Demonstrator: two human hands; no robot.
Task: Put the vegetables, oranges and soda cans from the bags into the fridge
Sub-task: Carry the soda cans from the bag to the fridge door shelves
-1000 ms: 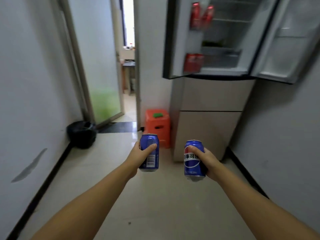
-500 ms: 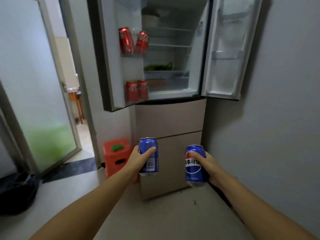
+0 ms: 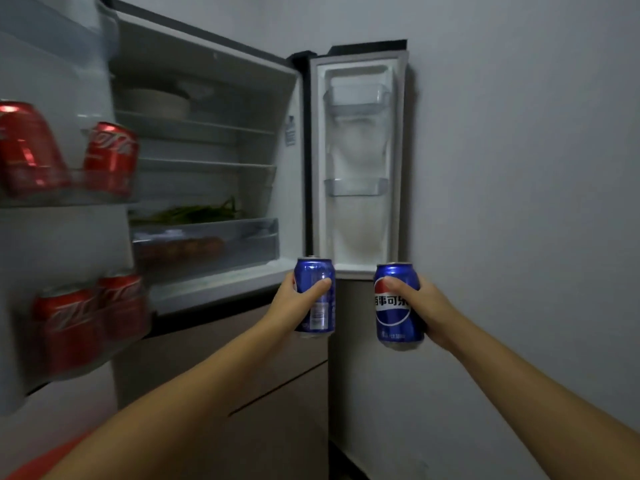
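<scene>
My left hand (image 3: 291, 306) grips an upright blue soda can (image 3: 317, 271). My right hand (image 3: 427, 306) grips a second blue can (image 3: 394, 323) with a red, white and blue logo. Both cans are held up just in front of the open fridge (image 3: 207, 140), level with its lower edge. Red cola cans stand in the left door's upper rack (image 3: 110, 157) and lower rack (image 3: 69, 327). Green vegetables (image 3: 194, 213) lie on a shelf above a clear drawer (image 3: 207, 244) holding something orange.
The right fridge door (image 3: 360, 161) stands open against the grey wall (image 3: 519, 202), its racks bare. A pale bowl (image 3: 156, 102) sits on the top shelf. Closed beige drawers (image 3: 270, 393) lie below. A red stool edge (image 3: 31, 465) shows bottom left.
I have come closer to the fridge and the view has swung up and right. Both hands still hold their blue cans, now raised to the fridge's lower edge.
</scene>
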